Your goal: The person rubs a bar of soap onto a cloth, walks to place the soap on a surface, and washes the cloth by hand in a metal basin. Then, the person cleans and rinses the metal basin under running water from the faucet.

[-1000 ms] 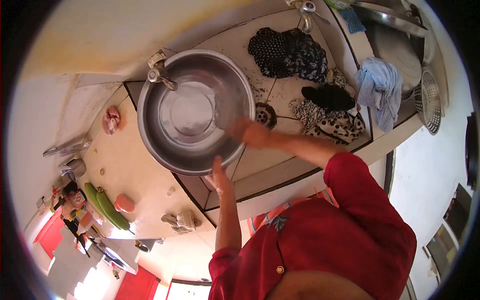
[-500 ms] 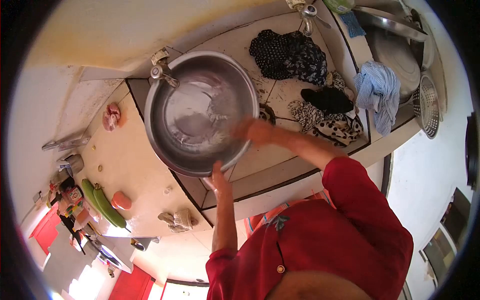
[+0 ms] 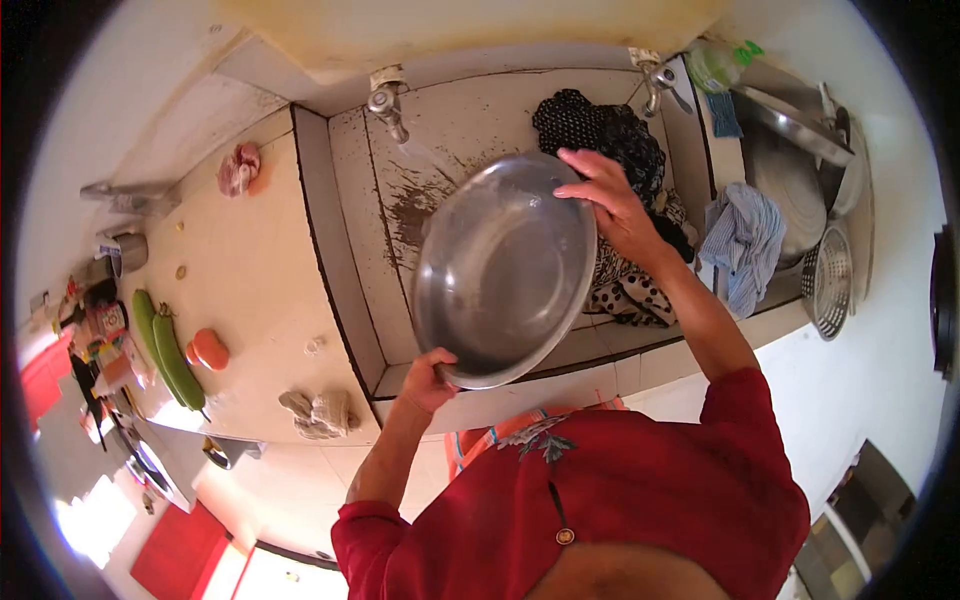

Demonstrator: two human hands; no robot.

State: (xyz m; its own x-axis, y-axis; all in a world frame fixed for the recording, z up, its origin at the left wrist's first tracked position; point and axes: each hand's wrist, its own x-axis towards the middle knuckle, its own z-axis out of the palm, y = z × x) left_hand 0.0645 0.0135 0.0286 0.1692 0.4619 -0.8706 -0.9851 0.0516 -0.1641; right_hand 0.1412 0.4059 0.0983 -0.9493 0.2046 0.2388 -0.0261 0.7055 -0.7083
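Note:
A large steel basin [image 3: 505, 275] is tilted over the tiled sink [image 3: 350, 230], its shiny inside wet. My left hand [image 3: 430, 380] grips the near left rim, thumb over the edge. At the far right rim, my right hand [image 3: 610, 205] holds the basin with its fingers spread along the edge. Water runs from the left tap [image 3: 388, 105] into the sink, beside the basin. Dark patterned cloths [image 3: 600, 130] lie in the sink behind and to the right, partly hidden by the basin and my right hand.
Left of the sink, the counter [image 3: 250, 290] carries green gourds [image 3: 170, 355], an orange-red vegetable [image 3: 208, 349] and a crumpled cloth [image 3: 318, 413]. A striped blue cloth [image 3: 745, 240] hangs over the right ledge. Near it are a colander [image 3: 830, 285] and pans. A second tap [image 3: 655, 85] stands at the back.
The basin has moved right, out from under the left tap, and tipped. My right hand has gone from a blurred motion at the basin's near right side to its far rim.

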